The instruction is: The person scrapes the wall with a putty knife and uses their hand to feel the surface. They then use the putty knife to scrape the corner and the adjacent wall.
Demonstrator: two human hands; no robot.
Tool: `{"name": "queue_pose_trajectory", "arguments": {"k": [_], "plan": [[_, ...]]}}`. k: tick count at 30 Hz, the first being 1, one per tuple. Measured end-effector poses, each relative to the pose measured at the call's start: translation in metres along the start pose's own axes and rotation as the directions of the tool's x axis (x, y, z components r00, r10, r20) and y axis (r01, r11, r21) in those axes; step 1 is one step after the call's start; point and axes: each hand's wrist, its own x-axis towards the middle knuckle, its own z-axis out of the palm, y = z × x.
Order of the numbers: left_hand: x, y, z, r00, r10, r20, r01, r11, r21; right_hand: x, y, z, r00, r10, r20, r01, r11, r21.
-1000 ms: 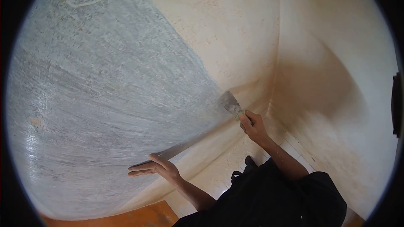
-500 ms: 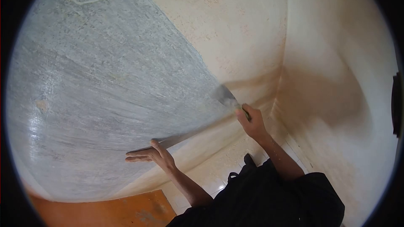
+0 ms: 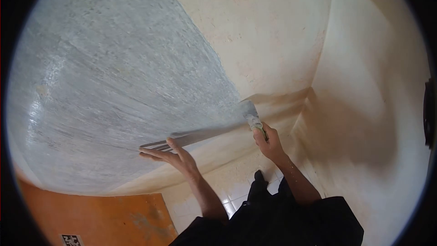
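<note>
My right hand point(image 3: 267, 141) grips the handle of a putty knife point(image 3: 251, 115), whose metal blade lies against the wall at the edge of a grey skim-coated patch point(image 3: 118, 86). My left hand point(image 3: 170, 154) rests flat on the wall with fingers spread, touching the lower border of the grey patch. The bare cream wall point(image 3: 273, 32) lies above and to the right of the knife.
A room corner point(image 3: 314, 91) meets a second cream wall point(image 3: 378, 109) on the right. Pale floor tiles point(image 3: 232, 191) lie below, speckled with dust. An orange board point(image 3: 100, 218) sits at lower left. My dark clothing point(image 3: 282, 223) fills the bottom.
The knife blade swept along the patch's right edge and now sits slightly lower right. My left hand shifted a little to the right. The view tilted, showing more orange board.
</note>
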Motion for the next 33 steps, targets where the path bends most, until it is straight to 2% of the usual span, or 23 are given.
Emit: {"name": "queue_pose_trajectory", "arguments": {"k": [2,3,4,5,7,9,11,14,20,26,29,33], "plan": [[-0.018,0.001,0.013,0.999,-0.044,0.013,0.045,0.999,-0.021,0.001,-0.002,0.002,0.999,0.032,-0.016,-0.032,0.998,-0.045],[-0.026,0.006,0.013,0.993,-0.073,0.091,0.076,0.997,-0.03,0.0,0.0,0.002,0.999,0.037,-0.006,-0.037,0.998,-0.051],[-0.03,0.007,0.016,0.993,-0.088,0.083,0.091,0.996,-0.024,-0.002,0.002,0.005,0.997,0.072,-0.014,-0.072,0.997,0.016],[-0.033,0.007,0.02,0.99,-0.056,0.126,0.067,0.994,-0.086,-0.004,-0.001,0.009,0.994,0.111,-0.021,-0.109,0.99,0.085],[-0.033,0.002,0.023,0.984,0.005,0.18,0.019,0.991,-0.13,-0.002,-0.009,0.007,0.995,0.101,0.005,-0.101,0.993,0.066],[-0.029,-0.003,0.037,0.985,-0.02,0.169,0.029,0.998,-0.052,0.01,-0.02,0.003,0.998,0.064,0.013,-0.065,0.996,0.056],[-0.032,-0.002,0.037,0.986,-0.063,0.152,0.057,0.997,0.042,0.007,-0.026,0.0,0.971,0.18,0.157,-0.215,0.943,0.254],[-0.033,0.011,0.04,0.986,-0.084,0.141,0.084,0.996,0.003,0.003,-0.019,0.005,0.956,0.218,0.196,-0.262,0.934,0.242],[-0.035,0.011,0.041,0.986,-0.099,0.137,0.095,0.995,0.037,0.003,-0.032,-0.005,0.914,0.293,0.281,-0.359,0.906,0.224],[-0.034,0.012,0.044,0.984,-0.116,0.134,0.11,0.993,0.053,0.01,-0.061,-0.008,0.898,0.32,0.302,-0.392,0.893,0.222],[-0.033,0.01,0.042,0.987,-0.113,0.117,0.109,0.993,0.039,0.008,-0.05,-0.01,0.878,0.373,0.301,-0.444,0.869,0.217],[-0.034,0.01,0.043,0.986,-0.108,0.124,0.103,0.994,0.047,0.008,-0.057,-0.012,0.878,0.359,0.318,-0.439,0.868,0.232]]}}
